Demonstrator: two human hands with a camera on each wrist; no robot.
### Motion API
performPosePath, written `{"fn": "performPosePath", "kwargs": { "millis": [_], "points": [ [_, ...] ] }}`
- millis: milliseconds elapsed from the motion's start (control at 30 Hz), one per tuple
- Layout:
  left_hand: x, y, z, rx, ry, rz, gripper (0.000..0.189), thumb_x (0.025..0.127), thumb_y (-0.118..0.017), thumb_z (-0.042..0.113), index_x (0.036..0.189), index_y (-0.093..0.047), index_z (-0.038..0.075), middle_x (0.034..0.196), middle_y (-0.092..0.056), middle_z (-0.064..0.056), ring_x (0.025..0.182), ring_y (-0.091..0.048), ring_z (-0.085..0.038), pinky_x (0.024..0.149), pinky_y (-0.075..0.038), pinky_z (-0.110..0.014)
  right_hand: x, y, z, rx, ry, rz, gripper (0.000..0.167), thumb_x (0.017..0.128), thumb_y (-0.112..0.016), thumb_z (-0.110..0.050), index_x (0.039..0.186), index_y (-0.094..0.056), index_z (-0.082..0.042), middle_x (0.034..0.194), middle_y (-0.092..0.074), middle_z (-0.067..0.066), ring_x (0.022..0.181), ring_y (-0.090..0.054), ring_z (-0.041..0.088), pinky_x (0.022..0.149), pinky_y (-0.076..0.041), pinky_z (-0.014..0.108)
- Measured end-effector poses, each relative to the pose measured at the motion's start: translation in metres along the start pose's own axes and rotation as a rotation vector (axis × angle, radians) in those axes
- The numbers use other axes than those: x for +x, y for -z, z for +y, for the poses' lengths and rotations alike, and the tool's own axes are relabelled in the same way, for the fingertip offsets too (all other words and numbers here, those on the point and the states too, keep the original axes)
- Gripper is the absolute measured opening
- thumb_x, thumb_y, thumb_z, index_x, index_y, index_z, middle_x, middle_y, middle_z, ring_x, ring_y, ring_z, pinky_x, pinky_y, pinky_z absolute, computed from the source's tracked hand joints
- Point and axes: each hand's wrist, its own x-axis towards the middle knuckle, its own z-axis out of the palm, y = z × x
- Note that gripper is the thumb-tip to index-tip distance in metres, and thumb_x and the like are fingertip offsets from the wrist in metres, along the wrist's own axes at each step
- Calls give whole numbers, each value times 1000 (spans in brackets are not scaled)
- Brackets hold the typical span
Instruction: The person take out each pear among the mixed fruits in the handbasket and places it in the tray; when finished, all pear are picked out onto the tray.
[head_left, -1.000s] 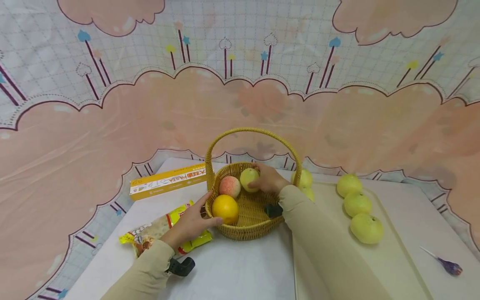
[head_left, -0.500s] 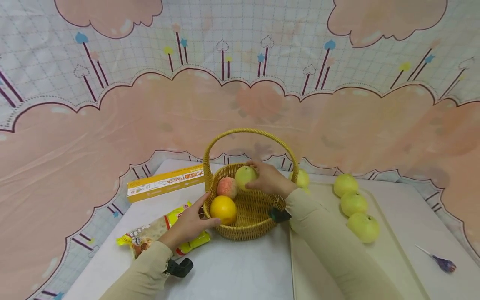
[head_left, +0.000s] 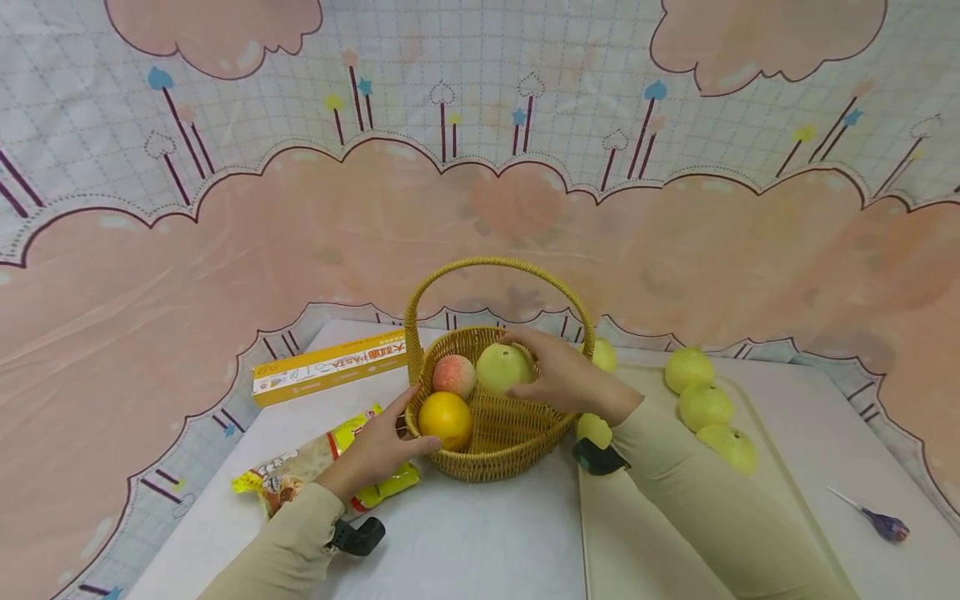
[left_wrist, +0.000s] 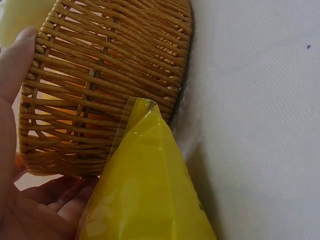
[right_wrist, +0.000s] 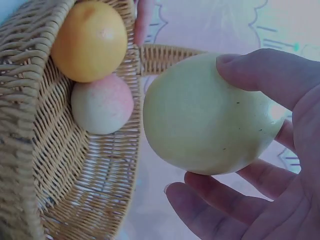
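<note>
My right hand (head_left: 561, 373) holds a smooth, pale green round fruit (head_left: 504, 370) over the back of the wicker basket (head_left: 498, 464). In the right wrist view the thumb lies on one side of this green fruit (right_wrist: 200, 120) and the fingers on the other. Inside the basket, a pink-and-white peach (head_left: 454, 377) sits behind an orange (head_left: 446, 421), both at the left. My left hand (head_left: 378, 450) grips the basket's left side, thumb at the front rim. The left wrist view shows the woven basket wall (left_wrist: 115, 65) close beside the thumb.
A cream tray (head_left: 645, 533) at the right bears several pale green fruits (head_left: 705, 406), some partly behind the right arm. A lollipop (head_left: 885, 525) lies farther right. Left of the basket are a pasta box (head_left: 330, 367) and a yellow food packet (head_left: 300, 471). A tall arched handle (head_left: 487, 261) spans the basket.
The green fruit shifted left, then back right, and now looks larger, higher and nearer the camera in my right hand. The right forearm moved right. My left hand stays on the basket.
</note>
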Motion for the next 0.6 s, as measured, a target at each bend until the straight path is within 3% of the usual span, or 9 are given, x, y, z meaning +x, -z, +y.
{"fn": "performPosePath", "kwargs": {
  "millis": [333, 600],
  "points": [
    [1, -1, -2, -8, -14, 0, 101, 84, -75, 55, 161, -23, 17, 160, -30, -17, 144, -30, -41, 112, -28, -63, -43, 11, 13, 23, 37, 29, 65, 85, -82, -21, 141, -52, -10, 140, -54, 11, 107, -59, 25, 88, -53, 43],
    [2, -2, -1, -7, -12, 0, 101, 83, -75, 56, 161, -23, 17, 161, -29, -17, 144, -31, -41, 113, -28, -62, -78, 18, 41, 41, -14, 103, 64, 84, -82, -22, 140, -54, -8, 129, -60, 10, 109, -60, 30, 86, -56, 49]
  ]
}}
